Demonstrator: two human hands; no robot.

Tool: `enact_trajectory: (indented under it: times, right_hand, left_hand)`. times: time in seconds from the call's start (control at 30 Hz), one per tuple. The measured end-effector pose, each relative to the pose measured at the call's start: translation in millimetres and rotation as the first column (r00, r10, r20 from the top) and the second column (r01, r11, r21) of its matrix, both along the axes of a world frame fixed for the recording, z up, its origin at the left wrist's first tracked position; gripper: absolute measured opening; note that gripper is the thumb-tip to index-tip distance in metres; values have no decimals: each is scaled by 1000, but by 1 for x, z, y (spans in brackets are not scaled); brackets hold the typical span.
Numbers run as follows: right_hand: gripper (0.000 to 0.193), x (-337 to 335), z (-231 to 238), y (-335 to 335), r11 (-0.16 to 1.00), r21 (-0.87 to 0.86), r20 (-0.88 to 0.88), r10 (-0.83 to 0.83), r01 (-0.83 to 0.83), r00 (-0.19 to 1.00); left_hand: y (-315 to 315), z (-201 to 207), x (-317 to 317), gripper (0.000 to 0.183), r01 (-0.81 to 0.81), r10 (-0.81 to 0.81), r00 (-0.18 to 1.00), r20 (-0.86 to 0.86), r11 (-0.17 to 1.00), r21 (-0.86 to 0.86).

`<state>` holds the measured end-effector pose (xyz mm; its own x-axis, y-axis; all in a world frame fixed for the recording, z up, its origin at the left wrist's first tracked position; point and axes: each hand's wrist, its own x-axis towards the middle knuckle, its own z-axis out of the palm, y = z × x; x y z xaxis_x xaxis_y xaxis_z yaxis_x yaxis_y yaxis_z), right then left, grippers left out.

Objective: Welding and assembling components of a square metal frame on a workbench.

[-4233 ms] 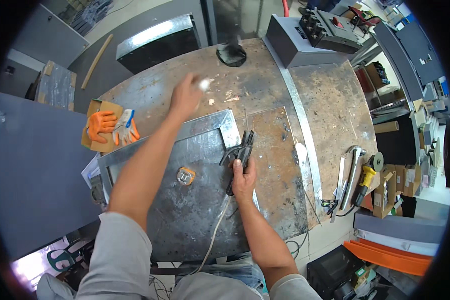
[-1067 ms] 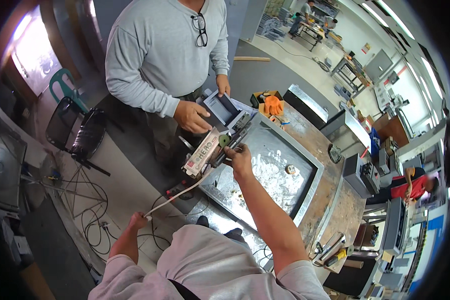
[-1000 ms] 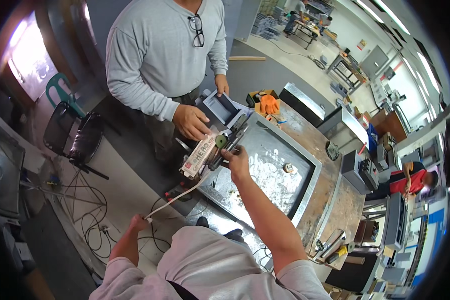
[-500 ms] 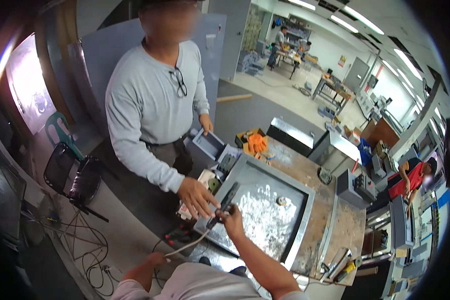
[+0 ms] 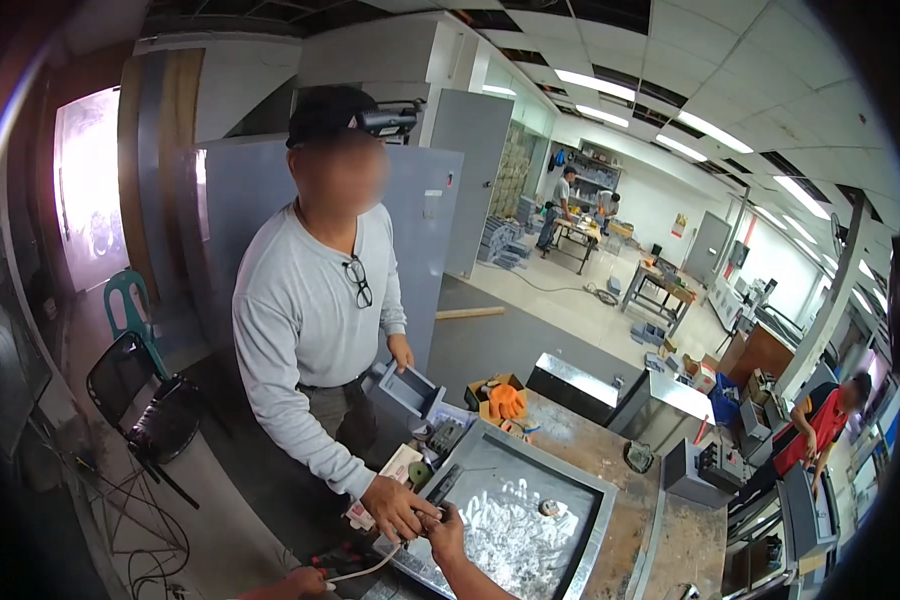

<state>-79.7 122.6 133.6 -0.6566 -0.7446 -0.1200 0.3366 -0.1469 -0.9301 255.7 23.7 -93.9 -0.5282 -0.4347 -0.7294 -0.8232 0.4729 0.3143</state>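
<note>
My right hand [image 5: 448,540] is closed round the lower end of a dark, long hand tool [image 5: 443,487] with a pale cable [image 5: 372,566]. A thin rod shows by its upper end; the tool's exact kind is unclear. At the lower edge my left hand [image 5: 307,580] is closed on the cable. A co-worker's hand [image 5: 400,508] meets the tool right beside my right hand, fingers on its lower part. Below the tool lies a grey metal tray-like panel [image 5: 604,510] with a shiny, scuffed face and a small round object [image 5: 549,508] on it.
The co-worker [image 5: 320,290] stands across at the left, holding a grey metal box [image 5: 407,392] in the other hand. Orange gloves [image 5: 507,401] lie in a carton on the wooden bench [image 5: 630,490]. Metal boxes [image 5: 572,385] stand farther back. Black [image 5: 155,420] and green chairs are at left.
The view has tilted up, so the scene sits lower. The co-worker's hand has moved from hovering beside the tool to touching it next to my right hand. Both my hands keep their hold.
</note>
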Motion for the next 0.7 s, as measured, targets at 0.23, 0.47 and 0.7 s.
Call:
enact_trajectory:
  times: [0.23,0.47,0.7]
  right_hand:
    - [56,-5,7,-18,994,35,-12,103,-103,995]
    - [55,5,25,-45,986,25,128,160,-164,979]
    - [47,17,24,-50,943,52,148,317,-328,937]
  left_hand:
    - [7,36,2,41,-171,162,984,-75,976,-131]
    - [12,51,-1,38,-318,309,947,-90,940,-122]
    - [13,44,-23,56,-384,382,923,-42,919,-88]
